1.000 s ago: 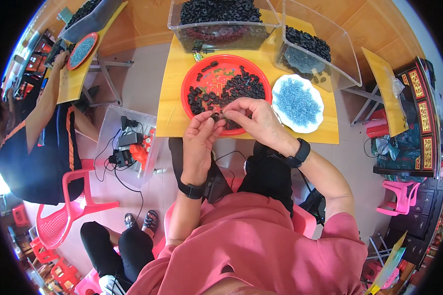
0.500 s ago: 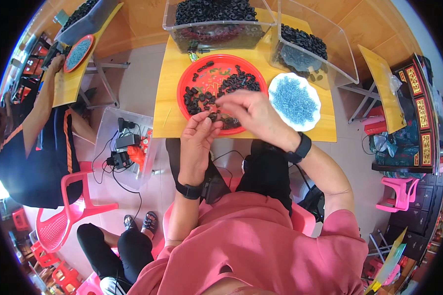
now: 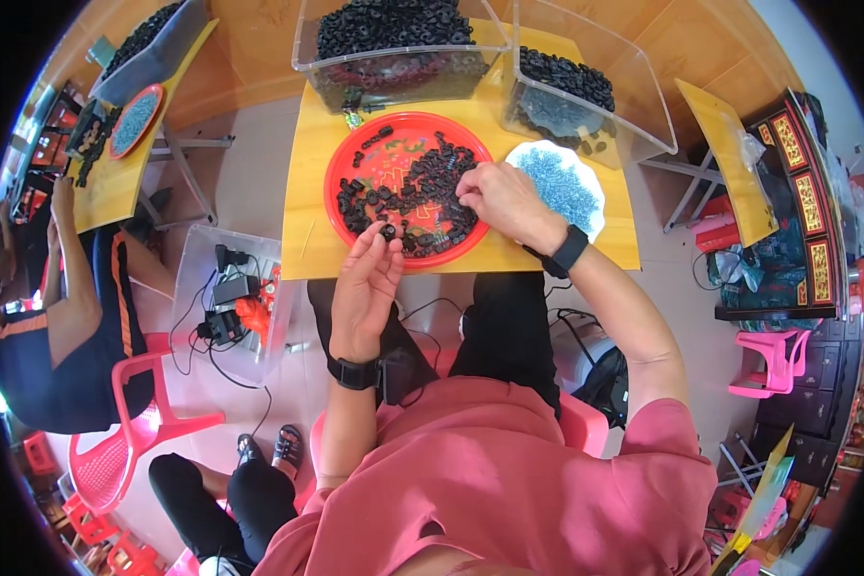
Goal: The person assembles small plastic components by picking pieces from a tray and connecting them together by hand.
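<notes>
A small round black part (image 3: 388, 231) is pinched in the fingertips of my left hand (image 3: 365, 283), just over the near rim of a red tray (image 3: 349, 144). Many loose black parts (image 3: 430, 182) lie spread across that tray. My right hand (image 3: 509, 204) is over the tray's right edge, its thumb and fingers pressed together; whatever they hold, if anything, is hidden. Beside it, partly behind the wrist, a white scalloped plate (image 3: 598, 197) bears a heap of small blue-grey pieces (image 3: 559, 182).
Two clear bins (image 3: 398, 84) of black parts stand along the yellow table's (image 3: 302, 206) far side. On the floor at left, a clear box (image 3: 190, 288) contains cables and adapters. A co-worker (image 3: 62, 317) sits at another table, near a pink chair (image 3: 154, 422).
My right hand has drawn back from my left, rightward to the tray's edge. The left hand keeps its black part. The co-worker's arm has pulled back toward the body.
</notes>
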A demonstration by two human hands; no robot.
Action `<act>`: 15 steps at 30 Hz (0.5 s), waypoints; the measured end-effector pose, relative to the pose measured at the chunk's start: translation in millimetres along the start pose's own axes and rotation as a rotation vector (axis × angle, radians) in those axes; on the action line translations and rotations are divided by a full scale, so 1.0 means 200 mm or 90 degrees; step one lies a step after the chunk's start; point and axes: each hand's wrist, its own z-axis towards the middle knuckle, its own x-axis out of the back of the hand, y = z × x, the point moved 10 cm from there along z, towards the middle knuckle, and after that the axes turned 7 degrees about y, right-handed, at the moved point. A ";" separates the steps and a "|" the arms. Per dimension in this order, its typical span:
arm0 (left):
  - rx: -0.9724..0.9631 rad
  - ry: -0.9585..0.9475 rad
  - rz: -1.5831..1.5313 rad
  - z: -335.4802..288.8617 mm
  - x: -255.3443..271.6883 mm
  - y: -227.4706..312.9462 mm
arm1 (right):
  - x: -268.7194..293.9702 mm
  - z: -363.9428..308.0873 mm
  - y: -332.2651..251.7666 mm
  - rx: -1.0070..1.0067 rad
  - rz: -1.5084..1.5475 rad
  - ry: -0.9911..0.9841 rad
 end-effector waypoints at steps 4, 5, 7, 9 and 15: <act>0.021 0.009 -0.016 0.02 0.03 -0.03 | -0.07 0.02 -0.06 0.030 -0.051 -0.022; 0.023 0.009 -0.015 0.02 0.03 -0.03 | -0.09 0.03 -0.06 0.029 -0.051 -0.021; 0.024 0.009 -0.013 0.02 0.03 -0.03 | -0.16 0.05 -0.04 0.025 -0.114 -0.047; 0.024 0.001 -0.020 0.02 0.02 -0.03 | -0.18 0.07 -0.05 0.026 -0.117 -0.058; 0.013 -0.003 -0.012 0.02 0.02 -0.03 | -0.21 0.09 -0.03 0.006 -0.126 -0.091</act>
